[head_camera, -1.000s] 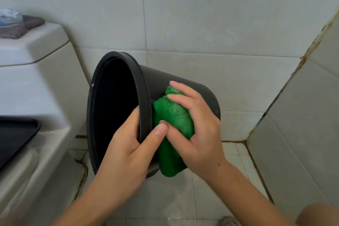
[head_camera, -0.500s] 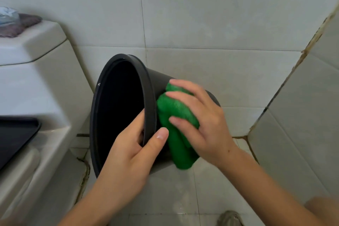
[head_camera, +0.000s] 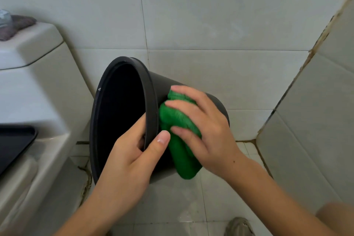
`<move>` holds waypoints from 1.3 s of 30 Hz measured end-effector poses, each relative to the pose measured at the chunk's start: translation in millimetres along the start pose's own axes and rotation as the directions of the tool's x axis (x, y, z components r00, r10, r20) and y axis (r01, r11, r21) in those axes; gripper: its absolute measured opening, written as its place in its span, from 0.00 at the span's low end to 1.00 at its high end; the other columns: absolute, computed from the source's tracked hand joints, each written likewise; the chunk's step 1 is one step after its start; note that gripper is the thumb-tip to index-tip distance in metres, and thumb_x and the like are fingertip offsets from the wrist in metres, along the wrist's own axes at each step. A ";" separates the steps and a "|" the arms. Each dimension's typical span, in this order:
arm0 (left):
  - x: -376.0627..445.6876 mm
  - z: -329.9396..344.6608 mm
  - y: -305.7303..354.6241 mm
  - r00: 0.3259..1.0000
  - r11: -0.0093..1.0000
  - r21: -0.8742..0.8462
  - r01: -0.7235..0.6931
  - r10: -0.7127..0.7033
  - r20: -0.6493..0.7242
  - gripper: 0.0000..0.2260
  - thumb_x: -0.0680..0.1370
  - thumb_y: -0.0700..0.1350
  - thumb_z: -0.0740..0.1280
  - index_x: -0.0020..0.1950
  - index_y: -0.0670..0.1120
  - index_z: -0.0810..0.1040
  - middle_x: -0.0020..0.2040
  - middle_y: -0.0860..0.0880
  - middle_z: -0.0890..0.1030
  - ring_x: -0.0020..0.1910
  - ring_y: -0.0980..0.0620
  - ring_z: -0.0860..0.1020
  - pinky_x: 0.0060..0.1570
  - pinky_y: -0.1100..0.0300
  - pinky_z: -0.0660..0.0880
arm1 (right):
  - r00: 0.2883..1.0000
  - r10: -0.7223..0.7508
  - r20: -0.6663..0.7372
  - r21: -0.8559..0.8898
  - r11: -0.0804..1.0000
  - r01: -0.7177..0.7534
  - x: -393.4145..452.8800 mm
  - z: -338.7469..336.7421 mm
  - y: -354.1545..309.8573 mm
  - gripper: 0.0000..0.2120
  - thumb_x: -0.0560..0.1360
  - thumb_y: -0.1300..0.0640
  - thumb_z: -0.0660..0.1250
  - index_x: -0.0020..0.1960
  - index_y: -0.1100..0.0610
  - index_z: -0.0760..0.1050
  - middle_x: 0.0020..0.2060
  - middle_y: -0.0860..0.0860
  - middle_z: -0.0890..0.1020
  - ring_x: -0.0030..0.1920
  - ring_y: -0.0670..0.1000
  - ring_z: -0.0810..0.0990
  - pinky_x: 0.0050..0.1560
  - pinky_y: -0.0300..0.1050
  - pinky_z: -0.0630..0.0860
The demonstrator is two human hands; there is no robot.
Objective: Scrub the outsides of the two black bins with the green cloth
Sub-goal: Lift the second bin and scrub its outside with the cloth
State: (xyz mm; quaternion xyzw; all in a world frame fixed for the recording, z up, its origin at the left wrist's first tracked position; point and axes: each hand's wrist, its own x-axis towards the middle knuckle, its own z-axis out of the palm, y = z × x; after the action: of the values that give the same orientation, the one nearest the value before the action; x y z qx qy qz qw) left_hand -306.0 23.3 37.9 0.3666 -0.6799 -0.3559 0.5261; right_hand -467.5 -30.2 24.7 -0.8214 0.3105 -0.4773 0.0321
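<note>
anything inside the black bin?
The black bin looks empty: dark interior wall only, apart from the left hand fingers hooked over the rim. The bottom is lost in shadow, so small debris there cannot be ruled out.

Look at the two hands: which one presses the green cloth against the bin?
The right hand: it presses the cloth on the bin's outer wall. The left hand only grips the rim.
</note>
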 end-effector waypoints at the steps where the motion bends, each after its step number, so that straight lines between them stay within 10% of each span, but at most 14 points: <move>1: 0.2 0.2 1.0 1.000 1.000 0.004 -0.004 0.004 0.004 0.11 0.78 0.49 0.60 0.58 0.53 0.76 0.46 0.65 0.81 0.47 0.67 0.79 0.46 0.76 0.72 | 0.998 0.064 -0.018 0.035 0.997 -0.064 6.4 -1.9 0.4 0.18 0.80 0.53 0.61 0.63 0.63 0.77 0.65 0.58 0.75 0.66 0.54 0.74 0.66 0.51 0.72; 5: -0.7 3.8 3.3 1.000 1.000 0.017 -0.001 0.001 0.028 0.11 0.77 0.50 0.60 0.57 0.52 0.77 0.45 0.65 0.81 0.46 0.68 0.79 0.44 0.76 0.72 | 0.974 0.216 -0.064 0.127 0.970 -0.207 17.9 -3.8 0.5 0.17 0.78 0.52 0.60 0.62 0.60 0.77 0.64 0.53 0.75 0.64 0.49 0.75 0.63 0.49 0.73; 13: 3.0 -1.4 0.1 0.997 0.996 -0.053 0.067 -0.065 0.042 0.09 0.78 0.47 0.67 0.57 0.56 0.81 0.49 0.58 0.84 0.49 0.62 0.82 0.47 0.72 0.75 | 0.994 -0.033 -0.103 -0.024 0.999 0.030 -23.6 11.4 -5.7 0.17 0.81 0.53 0.61 0.60 0.64 0.78 0.64 0.59 0.75 0.66 0.55 0.73 0.67 0.48 0.71; 23: 3.5 -23.6 16.7 0.983 0.993 -0.051 0.110 -0.116 -0.142 0.10 0.75 0.48 0.65 0.51 0.58 0.84 0.47 0.52 0.87 0.47 0.55 0.85 0.43 0.65 0.80 | 0.722 0.584 -0.372 0.064 0.792 -0.607 -40.8 -17.6 70.6 0.19 0.77 0.52 0.62 0.63 0.60 0.76 0.62 0.56 0.76 0.58 0.38 0.69 0.58 0.19 0.60; 33: 9.5 -13.4 7.1 0.964 0.969 -0.168 0.184 -0.211 -0.164 0.09 0.77 0.46 0.68 0.54 0.54 0.84 0.52 0.47 0.86 0.53 0.47 0.84 0.51 0.55 0.81 | 0.966 -0.007 -0.259 -0.113 0.993 -0.023 -33.3 23.1 9.9 0.15 0.81 0.50 0.62 0.64 0.57 0.72 0.65 0.58 0.73 0.67 0.55 0.73 0.67 0.49 0.71; 39: 7.0 -26.4 16.6 0.947 0.973 -0.139 0.186 -0.215 -0.238 0.11 0.71 0.57 0.68 0.50 0.58 0.85 0.50 0.49 0.87 0.51 0.48 0.85 0.53 0.47 0.81 | 0.723 0.554 -0.413 0.106 0.818 -0.566 -32.3 -7.4 66.5 0.18 0.76 0.48 0.63 0.63 0.55 0.76 0.65 0.53 0.75 0.61 0.39 0.70 0.61 0.22 0.61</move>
State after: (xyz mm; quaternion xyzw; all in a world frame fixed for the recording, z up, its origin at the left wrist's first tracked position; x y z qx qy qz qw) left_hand -283.5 22.5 60.6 0.4452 -0.5451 -0.3968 0.5892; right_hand -516.7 -64.4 -19.2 -0.5651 0.5496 -0.6080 0.0947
